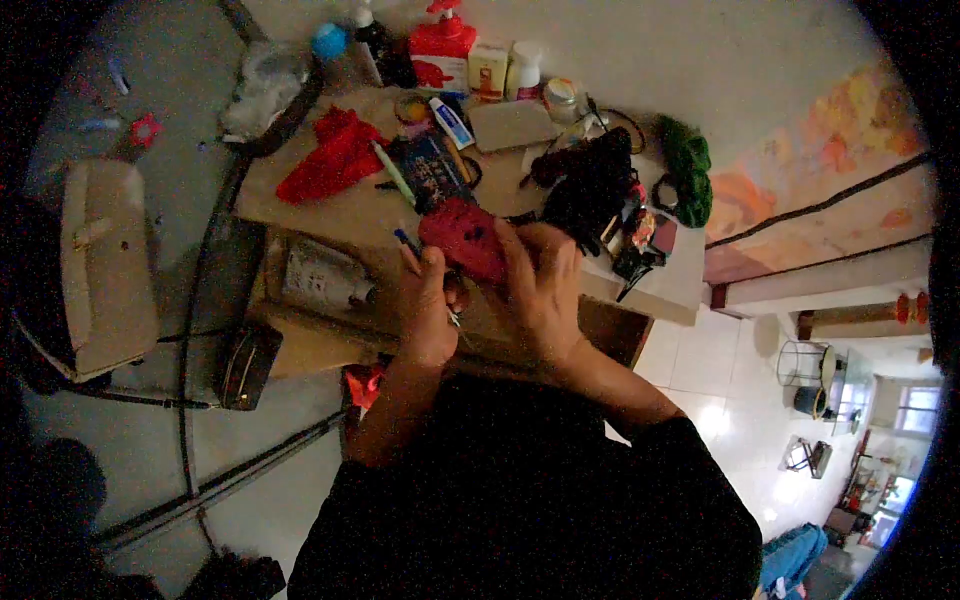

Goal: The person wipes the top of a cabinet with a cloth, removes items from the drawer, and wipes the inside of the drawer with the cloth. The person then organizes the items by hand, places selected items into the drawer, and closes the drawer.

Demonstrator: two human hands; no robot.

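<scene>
My left hand [432, 310] is closed around a slim pen [405, 247] with a blue end pointing up and away from me. Small shiny bits show below its fingers, too blurred to name. Beside it, my right hand [545, 280] grips a dark red pouch [462, 236] with dark marks on it, thumb and fingers pressed on its right side. Both hands are over the near edge of a wooden table [270, 185]. Just beyond the pouch lie a dark printed box [435, 170] and a pale green stick-like item [393, 172].
An open drawer [300, 335] under the tabletop holds a clear packet [325, 275]. Red cloth [335, 155], a toothpaste-like tube [451, 122], black cloth items [590, 185] and a red pump bottle [442, 50] crowd the table. Beige and dark bags [105, 260] hang left.
</scene>
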